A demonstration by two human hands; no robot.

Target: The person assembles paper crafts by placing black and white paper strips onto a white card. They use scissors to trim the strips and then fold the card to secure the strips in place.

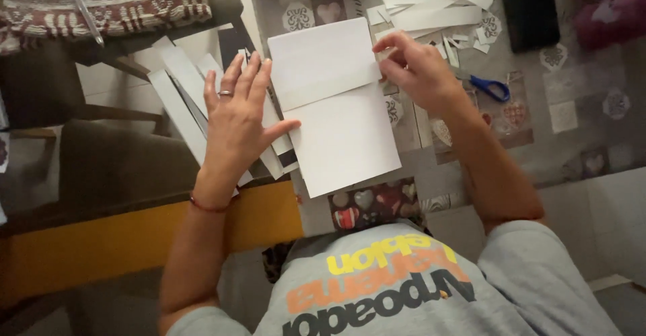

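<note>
Your right hand (pixel 418 70) pinches the top flap's right edge of the folded white sheet (pixel 340 117), whose long axis runs away from you on the worktop (pixel 579 93). Your left hand (pixel 237 114) lies flat, fingers spread, thumb touching its left edge. Blue-handled scissors (pixel 490 88) sit just beyond your right wrist, blades hidden.

Your view is dim overall, warm indoor light. Brightest patch is folded white paper (pixel 336 100) at centre, near blown out, little surface detail. Your left hand (pixel 235 117) casts soft shadow onto paper strips (pixel 178 93) beneath. Your right hand (pixel 417 70) slightly motion-blurred at fingertips. Left side falls into deep shadow; dark chair (pixel 101 168) nearly lost. Right edge murky, tablecloth (pixel 579 107) pattern soft. Frame grainy, mildly smeared; lines bend toward corners.
</note>
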